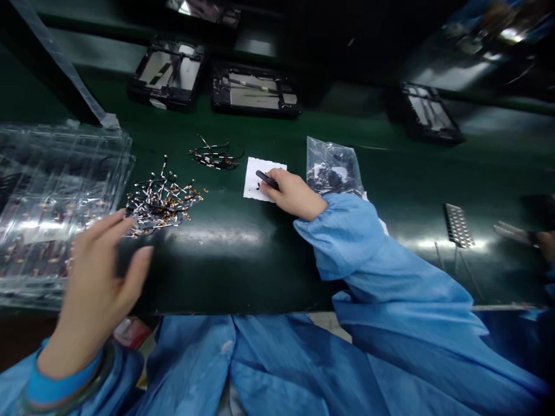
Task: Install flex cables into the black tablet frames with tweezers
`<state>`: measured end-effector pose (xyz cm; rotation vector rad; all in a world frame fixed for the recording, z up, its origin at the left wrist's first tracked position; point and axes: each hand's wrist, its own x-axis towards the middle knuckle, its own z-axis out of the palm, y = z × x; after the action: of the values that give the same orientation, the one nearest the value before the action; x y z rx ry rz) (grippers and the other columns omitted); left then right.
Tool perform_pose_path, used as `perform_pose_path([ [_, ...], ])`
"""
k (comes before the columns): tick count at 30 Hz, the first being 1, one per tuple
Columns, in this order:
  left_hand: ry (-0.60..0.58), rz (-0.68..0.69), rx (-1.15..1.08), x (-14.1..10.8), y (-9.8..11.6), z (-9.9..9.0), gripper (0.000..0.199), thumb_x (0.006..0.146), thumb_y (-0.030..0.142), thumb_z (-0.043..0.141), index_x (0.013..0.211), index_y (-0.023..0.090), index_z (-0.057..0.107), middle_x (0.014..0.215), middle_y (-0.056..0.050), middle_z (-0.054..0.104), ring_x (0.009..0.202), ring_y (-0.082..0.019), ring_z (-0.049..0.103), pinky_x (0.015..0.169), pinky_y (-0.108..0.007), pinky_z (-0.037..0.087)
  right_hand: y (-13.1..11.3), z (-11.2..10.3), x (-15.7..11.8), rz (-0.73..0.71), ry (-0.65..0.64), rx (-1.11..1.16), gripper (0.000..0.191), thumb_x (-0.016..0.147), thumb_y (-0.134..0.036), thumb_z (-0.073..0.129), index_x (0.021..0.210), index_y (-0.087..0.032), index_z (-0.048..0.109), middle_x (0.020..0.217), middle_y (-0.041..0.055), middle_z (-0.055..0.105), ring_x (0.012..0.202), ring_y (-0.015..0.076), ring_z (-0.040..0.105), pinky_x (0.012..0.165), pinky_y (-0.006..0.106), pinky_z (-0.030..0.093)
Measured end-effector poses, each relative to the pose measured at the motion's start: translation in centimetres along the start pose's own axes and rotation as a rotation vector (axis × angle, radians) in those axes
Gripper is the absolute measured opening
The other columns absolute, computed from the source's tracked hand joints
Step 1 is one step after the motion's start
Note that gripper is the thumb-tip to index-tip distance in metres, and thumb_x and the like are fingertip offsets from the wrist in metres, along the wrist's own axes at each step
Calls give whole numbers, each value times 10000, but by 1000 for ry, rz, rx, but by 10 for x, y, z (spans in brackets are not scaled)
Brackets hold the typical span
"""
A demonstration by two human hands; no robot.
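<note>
Black and slim, the stick [266, 178] sits pinched in my right hand [292, 194], over the white paper [251, 173] on the green table [243, 277]. From afar I judge it light and stiff, perhaps slippery, so I would hold it midway along. My left hand [95, 277] is spread, grasping nothing I can see, beside the near left edge of the cable pile [161, 199]; I cannot tell whether it touches. Those thin cables look bendy and fragile, best taken gently by the dark middle.

No readable text, tbh. Whitish patch [321, 170] in or on clear crinkly plastic bag [315, 149], right of center: illegible.
</note>
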<state>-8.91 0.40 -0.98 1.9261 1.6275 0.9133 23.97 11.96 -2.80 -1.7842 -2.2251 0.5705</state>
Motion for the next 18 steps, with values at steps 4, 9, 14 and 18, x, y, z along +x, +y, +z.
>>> perform_pose_path([
  [4, -92, 263, 265, 44, -12, 42, 499, 866, 436, 593, 1319, 229, 559, 1499, -147, 432, 1442, -393, 266, 1178, -598, 75, -5, -3, -5, 64, 13, -4, 92, 874, -242, 499, 828, -183, 552, 878, 87, 648, 788, 211, 579, 728, 310, 407],
  [9, -189, 236, 495, 49, -14, 57, 573, 974, 435, 341, 1415, 89, 457, 1525, -224, 360, 1436, -409, 265, 1146, -635, 127, -3, -3, -3, 41, 49, -15, 98, 870, -233, 514, 837, -164, 575, 892, 83, 646, 817, 203, 576, 752, 299, 395],
  [14, -191, 284, 670, 25, 6, 73, 611, 997, 442, 270, 1443, 47, 406, 1523, -255, 341, 1415, -423, 297, 1116, -646, 205, 4, 3, 0, -9, 35, -9, 95, 855, -185, 533, 883, -139, 611, 914, 83, 629, 846, 191, 563, 782, 291, 390],
  [18, -146, 218, 680, 8, 25, 90, 627, 994, 448, 285, 1437, 18, 398, 1494, -295, 360, 1390, -445, 334, 1083, -677, 240, 8, 11, 3, -55, 32, -8, 108, 844, -166, 554, 921, -141, 626, 944, 77, 603, 879, 191, 552, 824, 302, 399],
])
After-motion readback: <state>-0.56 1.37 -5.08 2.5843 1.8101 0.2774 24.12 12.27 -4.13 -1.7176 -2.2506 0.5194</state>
